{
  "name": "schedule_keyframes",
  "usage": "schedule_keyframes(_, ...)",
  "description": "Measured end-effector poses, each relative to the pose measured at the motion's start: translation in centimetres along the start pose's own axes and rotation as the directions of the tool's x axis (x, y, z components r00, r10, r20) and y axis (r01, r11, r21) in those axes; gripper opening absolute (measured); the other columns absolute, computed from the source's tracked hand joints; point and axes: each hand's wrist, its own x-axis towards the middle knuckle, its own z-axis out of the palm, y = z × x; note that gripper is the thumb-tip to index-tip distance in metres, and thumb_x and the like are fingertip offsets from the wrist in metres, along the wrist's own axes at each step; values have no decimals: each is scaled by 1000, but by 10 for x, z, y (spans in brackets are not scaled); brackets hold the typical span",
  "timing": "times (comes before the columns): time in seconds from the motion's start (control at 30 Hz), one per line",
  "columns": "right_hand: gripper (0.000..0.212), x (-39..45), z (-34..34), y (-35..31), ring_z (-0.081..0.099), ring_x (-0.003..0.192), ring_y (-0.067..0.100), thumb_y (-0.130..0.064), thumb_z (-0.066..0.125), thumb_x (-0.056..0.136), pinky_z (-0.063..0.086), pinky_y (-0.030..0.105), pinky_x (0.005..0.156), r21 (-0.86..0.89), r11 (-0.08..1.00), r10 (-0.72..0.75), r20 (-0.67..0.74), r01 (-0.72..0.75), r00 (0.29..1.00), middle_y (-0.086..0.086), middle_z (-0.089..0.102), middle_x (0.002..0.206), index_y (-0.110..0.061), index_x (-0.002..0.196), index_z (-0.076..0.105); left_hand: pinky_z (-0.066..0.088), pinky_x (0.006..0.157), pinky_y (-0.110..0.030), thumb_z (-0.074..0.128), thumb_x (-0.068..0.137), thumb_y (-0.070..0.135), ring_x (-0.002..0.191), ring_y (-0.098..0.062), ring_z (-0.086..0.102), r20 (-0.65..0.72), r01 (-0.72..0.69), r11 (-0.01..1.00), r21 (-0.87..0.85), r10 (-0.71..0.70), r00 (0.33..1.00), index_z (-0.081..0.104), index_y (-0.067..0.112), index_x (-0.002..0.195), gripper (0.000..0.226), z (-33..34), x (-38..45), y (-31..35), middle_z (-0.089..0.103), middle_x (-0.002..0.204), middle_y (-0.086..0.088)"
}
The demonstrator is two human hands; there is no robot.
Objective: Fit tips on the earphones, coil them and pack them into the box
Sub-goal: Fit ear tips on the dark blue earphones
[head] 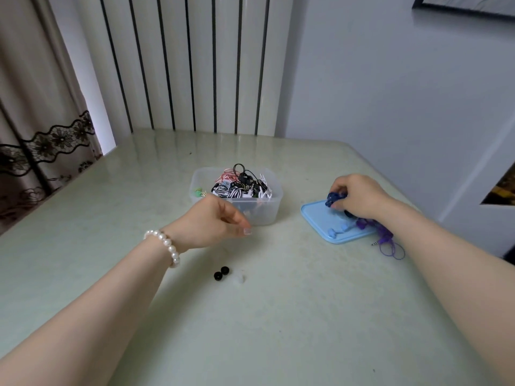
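Left hand [214, 221]: curled fingers pinched a small clear tip, barely discernible.
Right hand [359, 197]: clamped on dark blue coiled earphones [334, 198] above the light blue plastic lid [320, 221], far right.
Purple earphones [386, 238]: partly hidden under the wrist.
Clear plastic box [267, 213]: centre, holding tangled earphones.
Black tips [221, 273]: near, beside faint clear ones.

Pale green table [250, 330]; translucent box [267, 213] holding black, white, striped and pink earphones [242, 185]; light blue lid [320, 221]; dark blue earphones [334, 198]; purple cable [390, 243]; black tips [221, 273]; white pearl bracelet [167, 245].
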Motion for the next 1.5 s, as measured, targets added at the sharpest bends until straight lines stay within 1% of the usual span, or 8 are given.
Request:
schedule_keyframes(0.23, 19, 0, -43, -35, 58, 68, 10, -4, 72, 75, 43, 8, 60, 601, 799, 38, -48, -1, 998, 4, 64, 76, -9, 92, 65, 45, 64, -4, 76, 73, 10, 57, 7, 56, -25, 3, 1000, -20, -4, 1000, 71, 25, 64, 18, -5, 4, -7, 67, 58, 16)
schedule_keyframes(0.4, 8, -15, -37, -67, 59, 50, 5, -10, 62, 85, 41, 20, 51, 719, 694, -69, 3, 46, 998, 1, 65, 74, -17, 88, 59, 46, 68, -5, 75, 74, 9, 65, 2, 59, -30, 0, 999, -39, -1, 1000, 71, 21, 70, 13, -2, 3, -6, 69, 67, 13)
schedule_keyframes(0.6, 10, -38, -20, -106, 62, 46, 20, -3, 51, 89, 49, 23, 44, 933, 349, -258, 180, -82, 949, 8, 64, 67, -12, 86, 48, 50, 89, -22, 66, 81, 8, 101, -13, 62, 84, 37, 897, -441, 0, 996, 63, 17, 102, 23, 10, 0, 6, 66, 109, -3)
schedule_keyframes(0.83, 23, -40, -11, -108, 60, 52, 18, 5, 38, 85, 49, 23, 46, 982, 76, -217, 187, -174, 958, 2, 57, 65, -13, 82, 53, 54, 76, -36, 53, 78, 35, 80, -22, 68, 276, 214, 703, -678, -26, 961, 60, 10, 102, 35, 13, -4, 16, 68, 79, -8)
schedule_keyframes(0.97, 28, -37, -6, -87, 56, 42, 16, 7, 32, 78, 38, 17, 39, 963, 195, -127, 210, -183, 969, 3, 54, 58, -10, 73, 53, 51, 47, -20, 52, 89, 10, 51, -9, 59, 266, 268, 669, -693, -108, 958, 60, 10, 89, 8, 8, -1, 12, 62, 63, -3)
schedule_keyframes(1.2, 24, -40, 8, -66, 54, 39, 15, 15, 40, 74, 38, 19, 37, 748, 647, -228, 373, -146, 899, 8, 58, 47, -1, 67, 56, 55, 56, -18, 52, 88, -3, 53, -9, 61, 239, 298, 718, -629, -187, 953, 62, -1, 87, 10, 22, 3, 6, 62, 65, -9)
schedule_keyframes(1.37, 33, -44, 8, -63, 51, 54, 15, 9, 47, 77, 42, 24, 56, 498, 867, -273, 457, 10, 847, 5, 63, 58, -13, 65, 69, 56, 58, -19, 51, 91, 0, 54, -9, 62, 234, 302, 763, -572, -201, 951, 59, -5, 92, 10, 38, 3, 7, 61, 69, -11)
schedule_keyframes(1.5, 22, -48, 0, -65, 59, 78, 17, -13, 59, 64, 47, 29, 77, 484, 873, -313, 468, 57, 827, 9, 70, 84, -24, 78, 72, 55, 55, -19, 47, 92, 0, 53, -10, 64, 213, 301, 760, -576, -215, 953, 58, -3, 86, 13, 45, 2, 10, 62, 74, -15)
